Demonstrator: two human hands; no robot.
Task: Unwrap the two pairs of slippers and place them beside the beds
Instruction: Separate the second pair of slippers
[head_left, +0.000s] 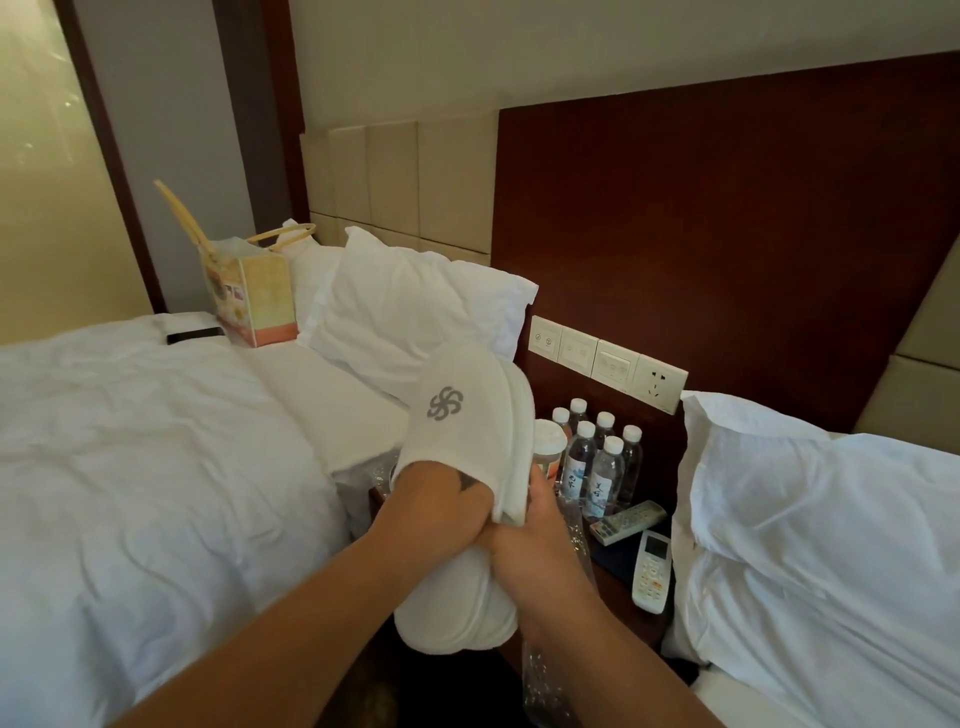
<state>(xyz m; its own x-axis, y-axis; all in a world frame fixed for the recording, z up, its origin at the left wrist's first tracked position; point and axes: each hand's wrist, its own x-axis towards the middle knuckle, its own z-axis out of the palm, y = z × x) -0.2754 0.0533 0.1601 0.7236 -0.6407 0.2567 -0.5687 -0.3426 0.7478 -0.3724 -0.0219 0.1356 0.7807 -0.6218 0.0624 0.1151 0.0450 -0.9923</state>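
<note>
**One pair is out of its wrap**

The person stands between the two beds and holds a white pair of slippers (467, 405) up over the nightstand (608, 592). The right hand (540, 545) has its fingers curled round the middle of the pair. The left hand (441, 499) goes into the top slipper, so I cannot tell how its fingers lie.

A clear wrapper (543, 680) hangs under the right hand. It looks empty, so I think this pair is out. Next, I think, the wrap must be dropped and the pair set on the floor by the left bed (130, 441) or the right bed (831, 545). I see no second pair.

The bottles (605, 473) on the nightstand look full of water, caps on. A paper bag (254, 291) stands on the left bed with something white and crinkly poking out.
</note>
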